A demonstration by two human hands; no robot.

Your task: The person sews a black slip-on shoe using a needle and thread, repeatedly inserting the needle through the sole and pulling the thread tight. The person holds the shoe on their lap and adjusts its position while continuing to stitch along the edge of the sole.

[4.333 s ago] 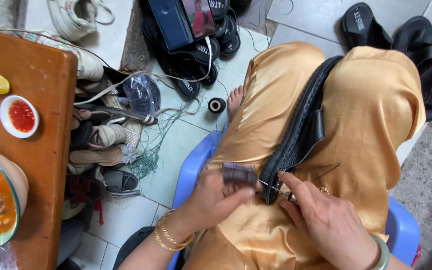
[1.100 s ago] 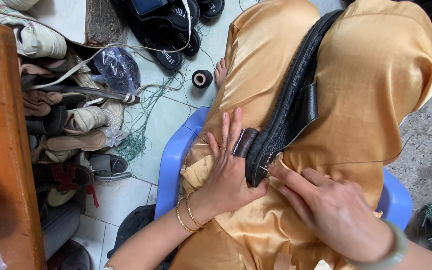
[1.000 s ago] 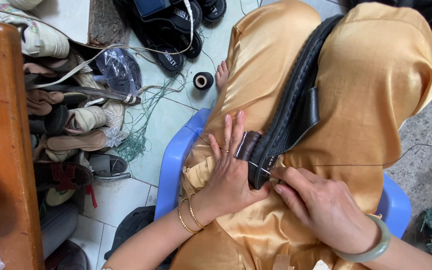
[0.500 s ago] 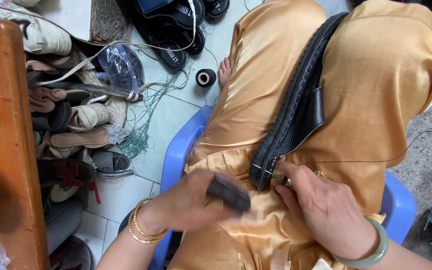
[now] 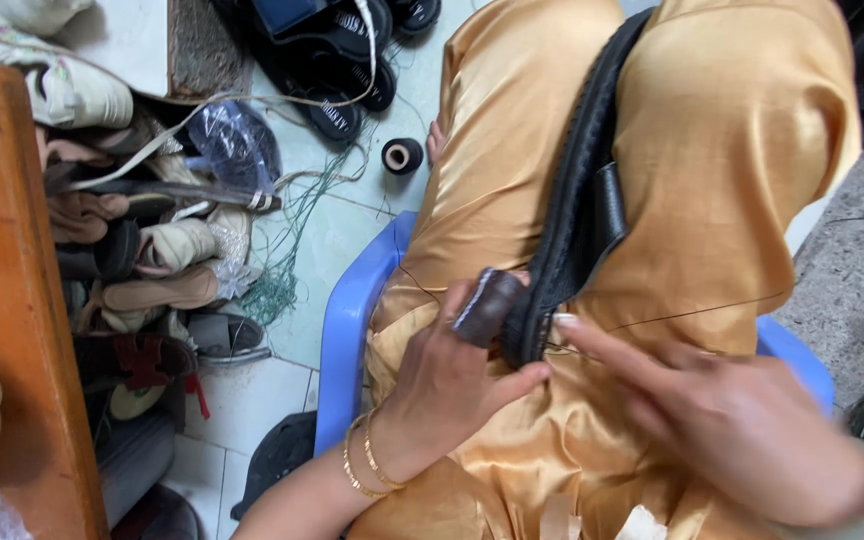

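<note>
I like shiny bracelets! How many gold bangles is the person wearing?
2 gold bangles, side by side on the left wrist, just behind the left hand that presses the black shoe. The right wrist is blurred, so more may be hidden.

Blue plastic chair (image 5: pixel 352 330) sat on pale tiled floor (image 5: pixel 327 235). Black thread spool (image 5: pixel 402 156) stood near tangled green thread (image 5: pixel 277 285). Heap of worn shoes (image 5: pixel 142 260) lay beside wooden table (image 5: pixel 12 300); black sandals (image 5: pixel 337 75) lay farther off.

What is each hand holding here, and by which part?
The left hand presses a small dark block against the near end of the black shoe sole. The right hand pinches at that same end; its hold is blurred.
</note>
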